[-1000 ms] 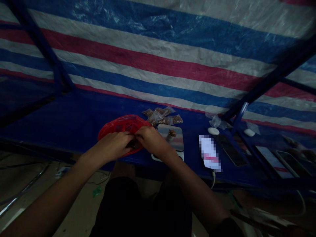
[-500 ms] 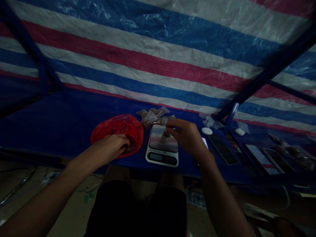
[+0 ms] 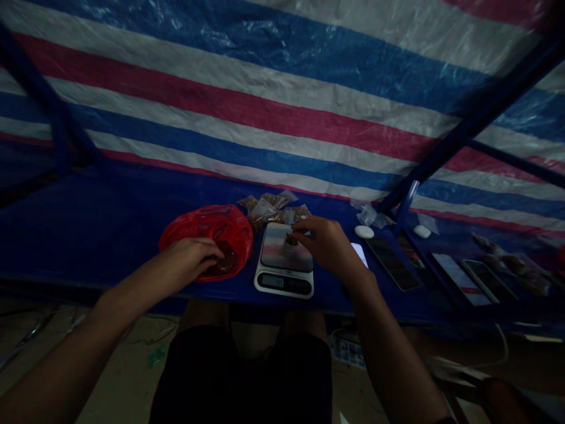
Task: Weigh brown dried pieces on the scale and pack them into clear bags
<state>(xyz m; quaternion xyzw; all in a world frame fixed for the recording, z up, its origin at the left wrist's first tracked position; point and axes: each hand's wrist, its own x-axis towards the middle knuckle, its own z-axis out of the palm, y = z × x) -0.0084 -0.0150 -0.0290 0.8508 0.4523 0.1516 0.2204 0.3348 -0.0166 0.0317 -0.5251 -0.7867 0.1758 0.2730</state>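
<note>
A red plastic bag (image 3: pixel 172 232) lies with its mouth wide, dark brown bits (image 3: pixel 226 264) inside. My left hand (image 3: pixel 196 258) reaches into it, fingers bunched and bent down at the bits; what they grip is hidden. To its right sits a white digital kitchen scale (image 3: pixel 267 259) with a shiny plate and a lit display. A small clump of brown pieces (image 3: pixel 290 239) is at the middle of the plate, a pale patch beneath it. My right hand (image 3: pixel 320 240) hovers at the clump, thumb and fingertips pinched together; anything between them is too small to name.
Behind the scale lie several small clear bags of brown bits (image 3: pixel 271 207). Rightward on the blue table (image 3: pixel 110 235) are a white rounded case (image 3: pixel 364 232), a dark phone (image 3: pixel 392 263), more phones and crumpled clear bags (image 3: pixel 371 215). Blue metal bars slant up at both sides before a striped tarp.
My left hand has drawn back slightly, so more brown bits show in the bag. My right fingertips remain near the clump. The whole view has shifted a little.
</note>
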